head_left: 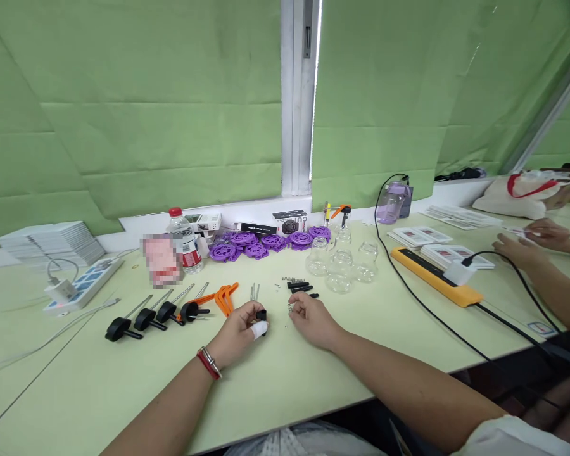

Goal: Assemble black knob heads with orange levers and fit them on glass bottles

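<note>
My left hand (242, 330), its thumb wrapped in white, is closed around a small black plastic part (261, 314). Just to the right, the fingers of my right hand (312, 318) pinch a small metal spring (291, 307) above the table. Beyond that hand lie black plastic pieces (298, 286) and more springs (292, 279). Thin metal rods (255, 292) rest past my left hand. Further left are orange handles (225, 297) and several black round parts with metal shafts (145, 318).
Several clear glass jars (339, 278) stand behind my right hand. Purple plastic discs (256, 249) and a water bottle (190, 247) line the back. A yellow power strip (437, 277) and cables lie right, near another person's hands (522, 250). A white power strip (83, 288) is left.
</note>
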`<move>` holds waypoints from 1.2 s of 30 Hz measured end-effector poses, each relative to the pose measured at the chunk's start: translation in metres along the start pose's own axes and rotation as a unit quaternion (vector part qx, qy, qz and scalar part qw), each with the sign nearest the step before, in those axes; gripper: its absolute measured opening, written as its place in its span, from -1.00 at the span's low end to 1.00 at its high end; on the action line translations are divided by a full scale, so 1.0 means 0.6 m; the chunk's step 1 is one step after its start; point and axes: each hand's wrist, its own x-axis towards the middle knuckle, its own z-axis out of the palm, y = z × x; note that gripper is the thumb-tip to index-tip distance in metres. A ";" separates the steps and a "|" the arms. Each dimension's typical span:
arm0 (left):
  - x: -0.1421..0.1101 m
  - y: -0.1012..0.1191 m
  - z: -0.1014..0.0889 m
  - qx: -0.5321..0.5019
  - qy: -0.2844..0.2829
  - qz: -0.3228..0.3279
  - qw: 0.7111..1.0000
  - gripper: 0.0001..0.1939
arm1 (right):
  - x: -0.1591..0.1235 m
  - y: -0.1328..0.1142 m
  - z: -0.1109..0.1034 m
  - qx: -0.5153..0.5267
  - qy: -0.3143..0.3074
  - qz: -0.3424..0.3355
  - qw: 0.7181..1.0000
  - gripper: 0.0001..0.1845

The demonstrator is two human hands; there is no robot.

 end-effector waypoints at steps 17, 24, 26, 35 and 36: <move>-0.003 0.005 0.004 -0.034 -0.044 0.008 0.998 -0.81 | -0.016 -0.024 -0.005 -0.191 -0.030 -0.086 0.977 -0.85; -0.003 0.002 0.003 -0.023 -0.043 0.011 0.999 -0.81 | -0.015 -0.017 0.002 -0.212 -0.038 -0.108 0.971 -0.81; -0.002 0.002 0.003 -0.022 -0.044 0.010 0.999 -0.81 | -0.016 -0.016 0.003 -0.215 -0.036 -0.116 0.969 -0.80; -0.001 0.004 0.007 -0.006 -0.033 0.022 0.999 -0.80 | -0.004 -0.068 0.001 -0.100 0.062 -0.207 0.971 -0.85; -0.001 0.005 0.007 0.001 -0.032 0.028 0.999 -0.81 | -0.002 -0.075 0.003 -0.093 0.060 -0.214 0.971 -0.85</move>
